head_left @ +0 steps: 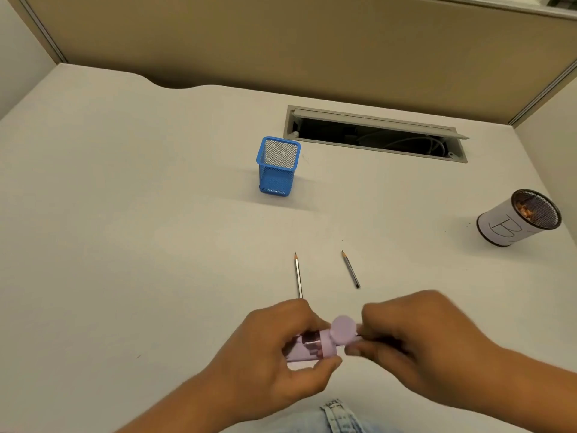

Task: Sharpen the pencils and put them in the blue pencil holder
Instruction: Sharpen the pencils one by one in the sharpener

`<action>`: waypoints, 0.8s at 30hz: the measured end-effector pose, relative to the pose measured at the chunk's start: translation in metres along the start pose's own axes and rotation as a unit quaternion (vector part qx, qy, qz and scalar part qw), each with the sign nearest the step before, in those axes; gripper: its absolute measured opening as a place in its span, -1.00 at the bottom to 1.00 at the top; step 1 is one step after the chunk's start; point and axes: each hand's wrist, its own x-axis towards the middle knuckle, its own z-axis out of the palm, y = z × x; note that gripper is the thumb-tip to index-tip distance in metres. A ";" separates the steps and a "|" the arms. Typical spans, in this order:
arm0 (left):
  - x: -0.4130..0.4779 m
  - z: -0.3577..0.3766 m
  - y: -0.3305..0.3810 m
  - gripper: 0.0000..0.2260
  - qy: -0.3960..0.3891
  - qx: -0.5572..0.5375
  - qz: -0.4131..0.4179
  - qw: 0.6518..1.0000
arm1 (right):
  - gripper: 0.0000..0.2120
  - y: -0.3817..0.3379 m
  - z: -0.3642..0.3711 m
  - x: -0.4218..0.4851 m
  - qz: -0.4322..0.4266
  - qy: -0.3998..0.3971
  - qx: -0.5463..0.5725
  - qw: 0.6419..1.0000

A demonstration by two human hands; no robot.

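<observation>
**Lilac sharpener in hand, holder unfilled: stock at mid-task**

Item 1. Lilac sharpener (315, 342), a small canister type with a round flip lid standing up at its right end. Position: 6 o'clock, nearest the viewer, above the counter (125, 214). Left hand (281, 354) curled about its body, fingers pressed on it. Right hand (415, 348) pinched at the lid end on what appears to be a pencil stub going into the mouth; the stub is blurred and mostly hidden, so its identity is a judgement.

Item 2. Silver pencil (298, 276), lying flat just beyond the left hand, point toward 12 o'clock, rear end hidden behind the knuckles. Tip looks pointed.

Item 3. Dark grey pencil (351, 269), shorter, near item 2 at its 3 o'clock, apart from it, point toward 11 o'clock. Tip looks pointed.

Item 4. Blue pencil holder (278, 165), square mesh, upright, toward 12 o'clock and well apart from the pencils. No contents seen.

Item 5. Round mesh cup (518, 218) with paper wrap, far at 2 o'clock; brownish shavings inside.

Item 6. Open cable tray (374, 135), set in the counter behind the holder.

Status, as judged: sharpening under way on one piece; two pencils possibly done already; no pencil delivered. All transfers to the holder remain.
</observation>
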 end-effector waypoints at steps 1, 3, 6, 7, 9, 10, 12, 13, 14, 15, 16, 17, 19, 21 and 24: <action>0.001 -0.003 -0.002 -0.88 -0.003 0.105 0.088 0.991 | -0.58 -0.002 0.001 0.002 0.096 -0.056 0.166 0.980; 0.002 -0.005 -0.008 -0.84 -0.029 0.223 0.217 0.950 | -0.61 0.004 0.005 0.004 0.264 -0.176 0.426 0.847; 0.003 -0.005 -0.013 -0.82 -0.020 0.254 0.259 0.932 | -0.62 0.008 0.005 0.006 0.275 -0.257 0.454 0.808; 0.002 -0.005 -0.014 -0.82 -0.008 0.243 0.242 0.939 | -0.60 0.009 0.004 0.007 0.260 -0.253 0.433 0.825; -0.001 -0.007 -0.019 -0.83 0.014 0.195 0.181 0.964 | -0.59 0.010 0.002 0.010 0.246 -0.219 0.409 0.851; -0.002 -0.008 -0.021 -0.83 0.024 0.160 0.141 0.977 | -0.59 0.011 0.002 0.011 0.241 -0.200 0.405 0.859; -0.003 -0.010 -0.025 -0.83 0.056 0.096 0.056 0.992 | -0.60 0.016 0.004 0.012 0.248 -0.160 0.406 0.865; -0.004 -0.010 -0.027 -0.83 0.076 0.074 0.019 0.994 | -0.61 0.019 0.006 0.013 0.258 -0.138 0.415 0.862; -0.004 -0.009 -0.028 -0.83 0.097 0.059 -0.010 0.994 | -0.61 0.022 0.010 0.014 0.268 -0.116 0.421 0.859; -0.005 -0.008 -0.030 -0.83 0.113 0.044 -0.032 0.992 | -0.62 0.025 0.014 0.016 0.277 -0.091 0.421 0.859; -0.005 -0.007 -0.030 -0.83 0.125 0.023 -0.052 0.991 | -0.63 0.029 0.019 0.017 0.287 -0.064 0.416 0.860; -0.005 -0.005 -0.031 -0.84 0.137 -0.005 -0.069 0.988 | -0.66 0.033 0.025 0.019 0.298 -0.037 0.410 0.861; -0.006 -0.003 -0.031 -0.86 0.156 -0.060 -0.097 0.981 | -0.75 0.042 0.037 0.024 0.325 0.010 0.405 0.855; -0.007 -0.001 -0.030 -0.88 0.168 -0.082 -0.109 0.976 | -0.84 0.050 0.049 0.030 0.345 0.046 0.403 0.847; -0.007 0.002 -0.030 -0.88 0.172 -0.102 -0.125 0.972 | -0.90 0.062 0.068 0.039 0.362 0.103 0.356 0.855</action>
